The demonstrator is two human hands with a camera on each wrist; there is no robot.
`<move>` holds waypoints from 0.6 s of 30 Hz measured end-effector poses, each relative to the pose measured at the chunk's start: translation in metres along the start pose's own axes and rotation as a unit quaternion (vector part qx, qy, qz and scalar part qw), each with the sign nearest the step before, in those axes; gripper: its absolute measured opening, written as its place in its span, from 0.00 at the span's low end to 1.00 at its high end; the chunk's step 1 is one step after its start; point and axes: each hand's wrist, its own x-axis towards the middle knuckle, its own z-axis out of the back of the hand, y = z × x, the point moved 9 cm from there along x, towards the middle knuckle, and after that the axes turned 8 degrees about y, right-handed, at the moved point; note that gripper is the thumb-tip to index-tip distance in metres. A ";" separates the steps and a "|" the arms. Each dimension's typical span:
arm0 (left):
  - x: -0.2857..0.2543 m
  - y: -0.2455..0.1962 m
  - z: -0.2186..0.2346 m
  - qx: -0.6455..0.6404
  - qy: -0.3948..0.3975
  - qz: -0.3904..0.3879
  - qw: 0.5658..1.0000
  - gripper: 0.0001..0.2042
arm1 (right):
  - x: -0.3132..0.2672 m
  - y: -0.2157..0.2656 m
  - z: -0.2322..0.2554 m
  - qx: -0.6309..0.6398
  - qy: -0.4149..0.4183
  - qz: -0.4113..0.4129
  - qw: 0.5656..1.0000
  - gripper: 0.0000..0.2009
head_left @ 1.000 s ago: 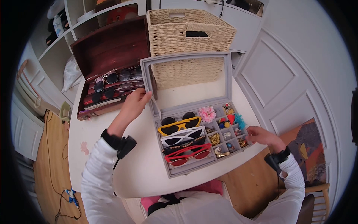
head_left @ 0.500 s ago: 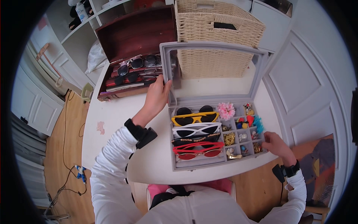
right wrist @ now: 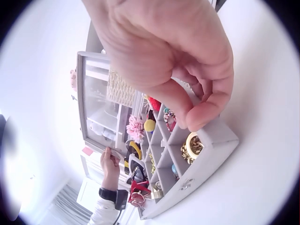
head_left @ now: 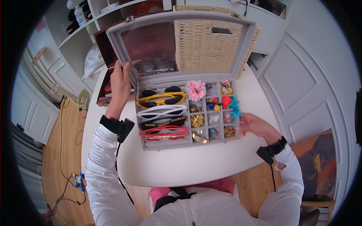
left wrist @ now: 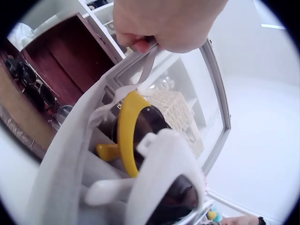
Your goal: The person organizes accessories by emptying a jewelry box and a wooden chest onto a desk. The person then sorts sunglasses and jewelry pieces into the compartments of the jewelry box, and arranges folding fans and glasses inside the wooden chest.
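Left hand (head_left: 120,84) on lid (head_left: 181,15), case (left wrist: 61,65) behind

The person wore a white zip-front jacket (head_left: 164,217) with long, wrinkled sleeves, a black wristband (head_left: 110,123) on the left and another black wristband (head_left: 278,146) on the right, each carrying a boxy black camera (head_left: 125,130) trailing a thin dark cable (head_left: 272,177).

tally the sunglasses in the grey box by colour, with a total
Black round-lensed sunglasses: 1
Yellow-framed sunglasses: 1
White-framed sunglasses: 1
Black sunglasses with gold trim: 1
Red-framed sunglasses: 1
Thin-rimmed red-lensed sunglasses: 1
Total: 6 pairs that I can make out in the grey rectangular display box
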 end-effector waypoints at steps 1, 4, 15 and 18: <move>0.001 -0.008 0.009 -0.009 -0.006 0.027 1.000 0.11 | -0.002 0.005 0.002 -0.001 -0.005 0.001 1.000 0.12; 0.005 -0.027 0.028 0.038 -0.034 0.000 0.999 0.11 | 0.003 0.007 0.009 -0.085 -0.017 -0.002 0.996 0.15; -0.035 -0.067 0.060 -0.045 -0.154 -0.024 0.987 0.11 | 0.009 0.027 0.012 -0.206 -0.153 0.108 0.960 0.26; -0.047 -0.071 0.067 -0.050 -0.186 -0.025 0.981 0.12 | 0.016 0.030 0.016 -0.202 -0.176 0.147 0.952 0.27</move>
